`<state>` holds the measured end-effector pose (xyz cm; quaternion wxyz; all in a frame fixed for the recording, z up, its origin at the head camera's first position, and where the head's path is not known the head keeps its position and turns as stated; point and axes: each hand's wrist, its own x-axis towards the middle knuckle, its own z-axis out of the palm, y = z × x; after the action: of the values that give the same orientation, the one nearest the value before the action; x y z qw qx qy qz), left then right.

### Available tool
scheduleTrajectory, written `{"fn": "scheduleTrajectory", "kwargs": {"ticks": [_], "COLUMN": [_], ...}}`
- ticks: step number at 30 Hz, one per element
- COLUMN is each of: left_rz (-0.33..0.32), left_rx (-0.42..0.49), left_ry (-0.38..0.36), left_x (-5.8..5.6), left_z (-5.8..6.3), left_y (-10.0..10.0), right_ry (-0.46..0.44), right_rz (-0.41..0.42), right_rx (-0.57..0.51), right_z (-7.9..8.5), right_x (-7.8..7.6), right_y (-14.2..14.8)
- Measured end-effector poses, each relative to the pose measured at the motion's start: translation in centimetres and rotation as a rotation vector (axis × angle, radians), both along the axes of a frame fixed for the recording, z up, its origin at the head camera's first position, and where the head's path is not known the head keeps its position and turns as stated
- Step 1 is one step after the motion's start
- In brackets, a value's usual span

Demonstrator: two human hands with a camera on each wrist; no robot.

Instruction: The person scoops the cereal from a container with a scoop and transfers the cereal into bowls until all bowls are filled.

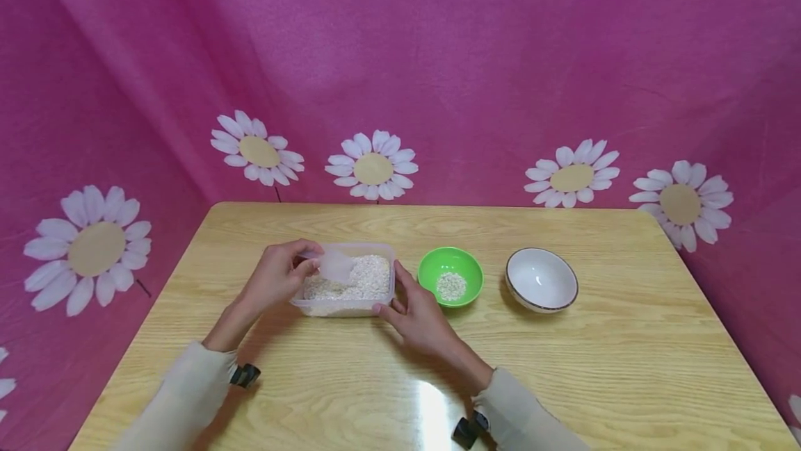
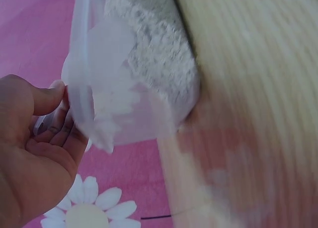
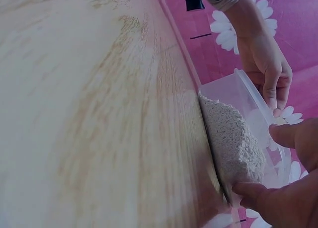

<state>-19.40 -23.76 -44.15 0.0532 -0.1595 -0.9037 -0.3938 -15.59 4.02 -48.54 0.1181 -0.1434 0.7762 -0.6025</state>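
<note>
Your left grip (image 1: pixel 278 272) pinched the translucent scoop (image 1: pixel 336 267) above the pale flakes (image 1: pixel 373 279) in the plastic tub (image 1: pixel 369 249), which stood toward the far edge of the bench (image 1: pixel 626 347), on its left half. Your right grip (image 1: pixel 418 313) held the tub's near-right corner between thumb and fingers. Toward the bench's right edge stood the green bowl (image 1: pixel 450 258), holding some flakes, then the white bowl (image 1: pixel 541 276).

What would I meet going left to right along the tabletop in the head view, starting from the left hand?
Left hand, translucent plastic container of pale flakes, green bowl with a small heap of flakes, white bowl with a dark rim.
</note>
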Motion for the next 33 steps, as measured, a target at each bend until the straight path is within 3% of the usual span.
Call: {"fn": "scheduleTrajectory", "kwargs": {"ticks": [10,25,33], "left_rz": [-0.008,0.125,0.147], "left_rx": [-0.017,0.145,0.194], "left_ry": [0.02,-0.09,-0.057], "left_x": [0.0,1.0,1.4], "left_z": [-0.9,-0.3,-0.4], "left_y": [1.1,-1.5,-2.4], "right_ry": [0.035,-0.006,-0.003], "right_rz": [-0.01,-0.001,0.004], "right_rx": [0.024,-0.018,-0.032], "right_z": [-0.2,0.1,0.1], "right_x": [-0.2,0.1,0.0], "right_y": [0.1,0.1,0.0]}}
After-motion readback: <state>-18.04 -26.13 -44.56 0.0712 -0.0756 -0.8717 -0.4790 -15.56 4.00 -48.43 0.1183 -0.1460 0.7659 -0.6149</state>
